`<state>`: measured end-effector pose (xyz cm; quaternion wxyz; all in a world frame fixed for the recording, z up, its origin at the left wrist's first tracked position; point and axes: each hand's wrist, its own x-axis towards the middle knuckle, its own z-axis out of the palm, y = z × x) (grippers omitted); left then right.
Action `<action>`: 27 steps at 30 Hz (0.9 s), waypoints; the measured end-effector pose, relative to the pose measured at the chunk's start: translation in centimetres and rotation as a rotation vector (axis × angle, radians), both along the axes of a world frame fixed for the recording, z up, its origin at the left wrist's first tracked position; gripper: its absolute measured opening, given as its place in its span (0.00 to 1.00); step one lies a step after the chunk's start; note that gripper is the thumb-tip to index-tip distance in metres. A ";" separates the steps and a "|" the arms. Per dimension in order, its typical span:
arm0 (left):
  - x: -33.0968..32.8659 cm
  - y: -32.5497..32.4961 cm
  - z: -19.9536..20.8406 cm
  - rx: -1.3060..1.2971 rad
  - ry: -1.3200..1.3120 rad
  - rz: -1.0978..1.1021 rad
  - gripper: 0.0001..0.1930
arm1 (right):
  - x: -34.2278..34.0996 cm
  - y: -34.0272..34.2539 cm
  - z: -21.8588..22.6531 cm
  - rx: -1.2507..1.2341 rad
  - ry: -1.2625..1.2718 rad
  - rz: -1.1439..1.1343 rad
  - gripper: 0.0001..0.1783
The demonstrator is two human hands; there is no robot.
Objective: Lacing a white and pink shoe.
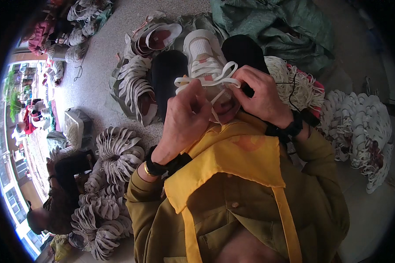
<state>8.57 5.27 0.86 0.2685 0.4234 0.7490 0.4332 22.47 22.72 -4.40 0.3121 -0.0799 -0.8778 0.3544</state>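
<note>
A white and beige sneaker (202,47) rests between my knees, toe pointing away from me. White shoelace (227,71) crosses its upper in a bow with loops out to both sides. My left hand (187,109) is closed at the left of the bow, pinching the lace near the shoe's opening. On the other side my right hand (258,93) grips the right loop of the lace between thumb and fingers. The shoe's heel end lies against my yellow apron (232,151).
Stacked pale shoe uppers (136,83) lie left of my knees, with more bundles (116,151) farther left. At right are a heap of white laces (289,83) and strung white pieces (360,127). A green sack (276,30) lies ahead. Another person (59,197) sits at far left.
</note>
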 end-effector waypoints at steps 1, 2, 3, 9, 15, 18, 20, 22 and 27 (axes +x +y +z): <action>0.1 -0.1 -0.2 -0.003 -0.016 0.015 0.07 | 0.0 0.1 0.0 -0.020 -0.009 -0.002 0.10; 0.1 -0.3 -0.6 0.019 -0.073 0.029 0.07 | 0.1 0.1 0.0 -0.040 -0.017 -0.002 0.10; 0.0 -0.5 -1.2 0.042 -0.129 0.043 0.07 | 0.1 0.1 0.0 -0.065 -0.014 0.006 0.09; -0.7 -2.3 -2.7 0.068 -0.346 0.081 0.10 | 0.8 0.7 0.4 -0.121 0.031 0.041 0.07; -1.3 -3.4 -2.8 0.024 -0.282 0.040 0.10 | 0.8 0.7 0.4 -0.344 -0.011 0.076 0.06; -1.1 -3.6 -3.2 0.048 -0.197 0.083 0.11 | 1.0 1.1 0.0 -0.633 -0.077 0.148 0.06; -0.9 -3.6 -3.2 0.049 -0.148 0.109 0.11 | 1.0 1.4 0.3 -0.893 -0.115 0.227 0.05; -0.7 -3.6 -2.7 0.034 -0.104 0.125 0.11 | 1.2 1.7 -0.2 -0.879 -0.108 0.240 0.06; -0.5 -4.2 -2.4 -0.037 0.156 0.052 0.13 | 1.2 0.7 0.5 -0.476 -0.120 0.091 0.13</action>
